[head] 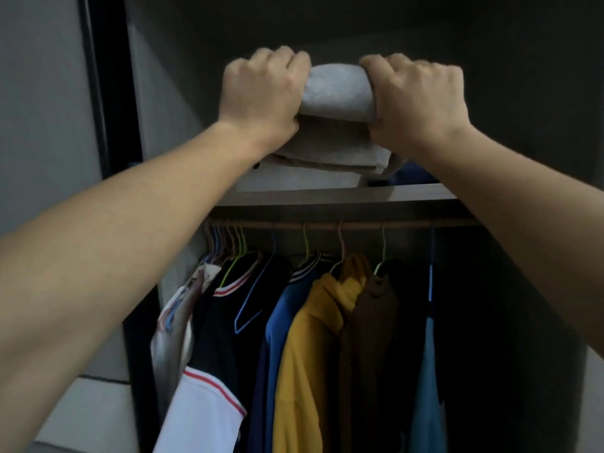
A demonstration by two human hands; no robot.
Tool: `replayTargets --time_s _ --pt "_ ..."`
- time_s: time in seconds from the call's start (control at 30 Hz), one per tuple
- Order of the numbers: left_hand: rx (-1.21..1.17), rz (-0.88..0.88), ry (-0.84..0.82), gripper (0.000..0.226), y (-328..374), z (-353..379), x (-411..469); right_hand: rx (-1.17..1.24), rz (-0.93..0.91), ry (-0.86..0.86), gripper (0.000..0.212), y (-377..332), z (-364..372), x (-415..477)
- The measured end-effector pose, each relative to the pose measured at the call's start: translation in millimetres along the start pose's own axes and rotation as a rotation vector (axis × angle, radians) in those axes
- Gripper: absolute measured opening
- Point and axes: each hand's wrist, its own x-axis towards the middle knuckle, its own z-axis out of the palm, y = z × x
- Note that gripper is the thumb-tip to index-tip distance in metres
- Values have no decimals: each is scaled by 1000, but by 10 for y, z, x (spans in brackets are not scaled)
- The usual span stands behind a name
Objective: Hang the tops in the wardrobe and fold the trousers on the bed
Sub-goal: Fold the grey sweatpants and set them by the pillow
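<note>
Both arms reach up to the wardrobe's upper shelf [333, 195]. My left hand [261, 89] grips the left end of a folded grey pair of trousers [338, 91], and my right hand [418, 96] grips its right end. The grey bundle lies on top of a stack of folded beige and grey garments [323, 155] on that shelf. Below the shelf, several tops hang from a rail [327, 224]: a black and white jersey [212, 371], a blue top [277, 322], a yellow hoodie [310, 354], a brown top [369, 322] and a light blue one [428, 403].
Several bare coloured hangers [225, 240] bunch at the rail's left end. A dark blue folded item [415, 176] lies on the shelf right of the stack. The wardrobe's dark door frame [108, 93] stands at the left, with a grey wall beyond it.
</note>
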Motion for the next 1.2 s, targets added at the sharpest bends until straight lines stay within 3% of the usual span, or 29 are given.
replayTargets --time_s 0.37,0.7,0.77,0.93,1.07,1.2 --pt "10 28 64 40 -356 1709 294 -130 -106 -28 55 -21 1441 672" --pt "-136 25 -70 54 -565 3455 594 -206 -84 -220 58 -64 2882 1228" --pt "-161 69 -163 56 -492 3709 513 -170 -54 -331 60 -71 3108 1130" --pt "-137 235 -720 53 -56 4027 130 -113 -95 -1012 68 -134 3483 602" --pt "-95 313 -770 60 -14 4012 159 -53 -92 -1052 79 -96 3492 604" --pt "-161 287 -946 58 -9 4029 206 11 -54 -1133 79 -81 3555 616"
